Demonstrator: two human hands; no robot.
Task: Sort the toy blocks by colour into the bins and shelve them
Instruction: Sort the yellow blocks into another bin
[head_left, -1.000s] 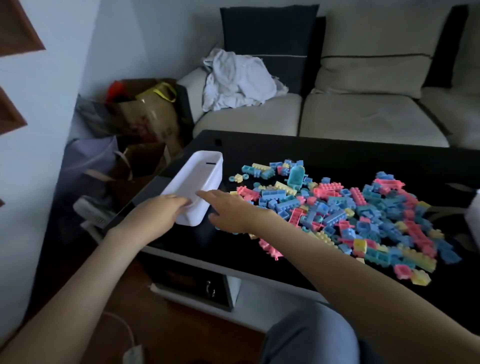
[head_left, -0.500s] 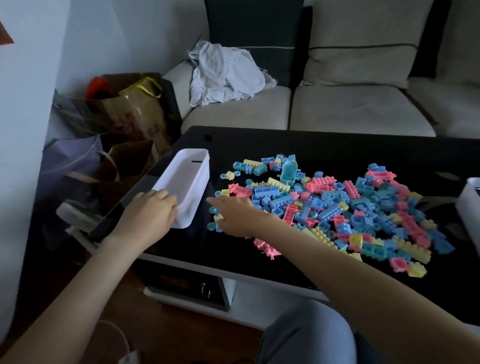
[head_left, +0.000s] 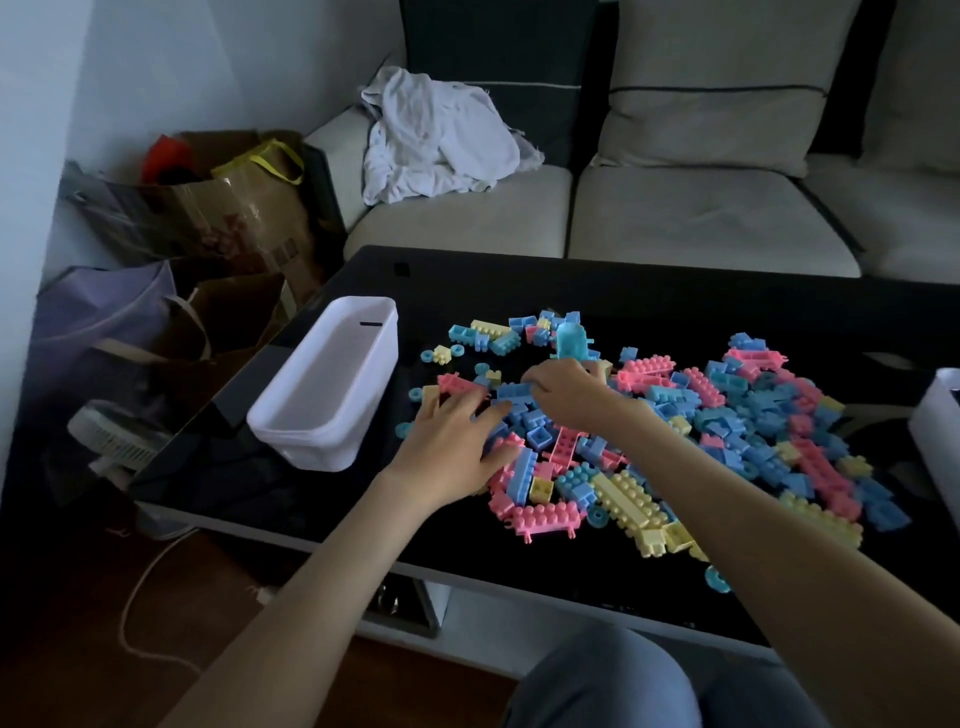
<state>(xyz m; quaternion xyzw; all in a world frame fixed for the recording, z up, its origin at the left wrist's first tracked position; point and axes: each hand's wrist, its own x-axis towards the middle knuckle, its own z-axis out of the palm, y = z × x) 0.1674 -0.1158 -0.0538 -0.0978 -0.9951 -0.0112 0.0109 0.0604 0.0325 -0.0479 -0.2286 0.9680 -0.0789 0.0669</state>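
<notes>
Mid-frame, beside white bin (head_left: 311, 439), rests left hand (head_left: 449, 447) spread loose on block pile (head_left: 626, 491), curls right hand (head_left: 571, 396) over blue blocks (head_left: 509, 389), grasp unclear.

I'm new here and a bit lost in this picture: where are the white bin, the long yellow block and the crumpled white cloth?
white bin (head_left: 304, 441): head view, near outer wall.
long yellow block (head_left: 628, 499): head view, studded top.
crumpled white cloth (head_left: 436, 140): head view, middle of the heap.

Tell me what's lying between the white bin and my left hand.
In the head view, mostly bare black table, with one small blue ring lying by the left hand, clear of the white bin.
</notes>
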